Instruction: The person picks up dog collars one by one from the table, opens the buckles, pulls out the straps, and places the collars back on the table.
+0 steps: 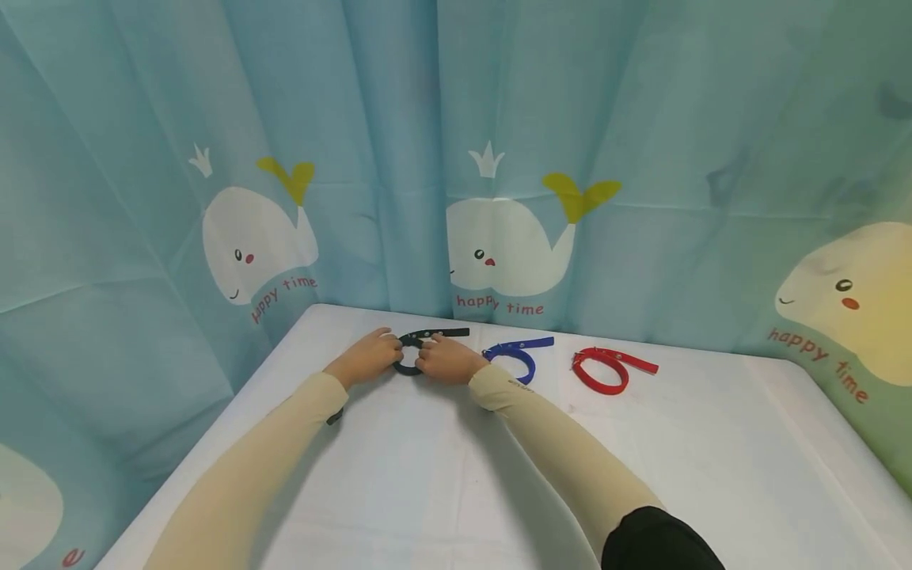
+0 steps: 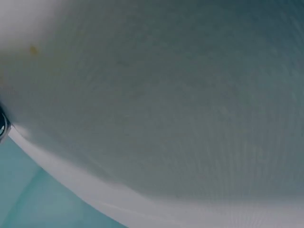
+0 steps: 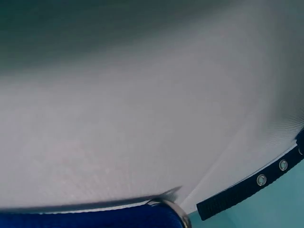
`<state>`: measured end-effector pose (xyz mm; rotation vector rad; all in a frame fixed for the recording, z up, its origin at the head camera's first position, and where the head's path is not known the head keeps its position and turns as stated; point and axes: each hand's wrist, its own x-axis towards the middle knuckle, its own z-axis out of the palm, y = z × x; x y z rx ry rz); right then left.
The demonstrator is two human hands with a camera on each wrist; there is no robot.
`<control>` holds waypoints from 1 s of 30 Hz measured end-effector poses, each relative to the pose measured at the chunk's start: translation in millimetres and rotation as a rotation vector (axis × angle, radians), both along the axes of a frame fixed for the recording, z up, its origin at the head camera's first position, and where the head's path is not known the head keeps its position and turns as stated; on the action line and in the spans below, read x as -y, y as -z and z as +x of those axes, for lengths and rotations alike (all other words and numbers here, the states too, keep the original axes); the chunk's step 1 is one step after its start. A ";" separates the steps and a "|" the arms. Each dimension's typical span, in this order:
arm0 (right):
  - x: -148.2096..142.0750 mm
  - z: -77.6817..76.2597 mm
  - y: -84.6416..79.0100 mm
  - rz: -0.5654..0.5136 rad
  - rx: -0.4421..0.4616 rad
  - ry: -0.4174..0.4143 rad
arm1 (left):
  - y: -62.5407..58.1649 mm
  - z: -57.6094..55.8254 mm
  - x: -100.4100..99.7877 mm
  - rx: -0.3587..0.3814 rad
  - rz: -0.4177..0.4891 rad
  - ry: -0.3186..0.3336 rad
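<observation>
A black collar (image 1: 409,370), buckled into a loop, lies near the table's back edge with its eyelet-studded tail pointing right. On the loop's left side, my left hand (image 1: 366,358) pinches the band with curled fingers. My right hand (image 1: 450,360) grips the opposite side, just below the tail. In the right wrist view the black tail (image 3: 247,187) shows metal eyelets. Close to my right wrist lies a blue collar (image 1: 522,366), partly behind the sleeve. The left wrist view catches only a dark metal-edged bit at its left edge.
A red collar (image 1: 602,388) lies in a loop right of the blue one, its tail pointing right. All rest on a white table (image 1: 712,459). A blue curtain (image 1: 399,158) with whale prints hangs right behind the table's back edge and along its left side.
</observation>
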<state>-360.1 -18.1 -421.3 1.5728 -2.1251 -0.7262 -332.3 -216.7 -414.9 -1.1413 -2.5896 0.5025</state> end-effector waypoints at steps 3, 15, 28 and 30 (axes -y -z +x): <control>-1.5 1.1 -1.4 -0.006 -0.002 0.013 | -0.3 1.5 -1.5 -0.028 -0.012 0.014; -41.4 30.6 -39.2 -0.203 0.083 0.024 | -26.9 32.6 -14.4 -0.148 0.174 0.119; -115.8 117.6 -86.7 -0.579 -0.055 -0.078 | -84.2 107.9 -74.2 -0.278 0.377 0.253; -127.9 126.6 -91.9 -0.617 -0.074 -0.104 | -90.2 113.9 -80.3 -0.276 0.414 0.285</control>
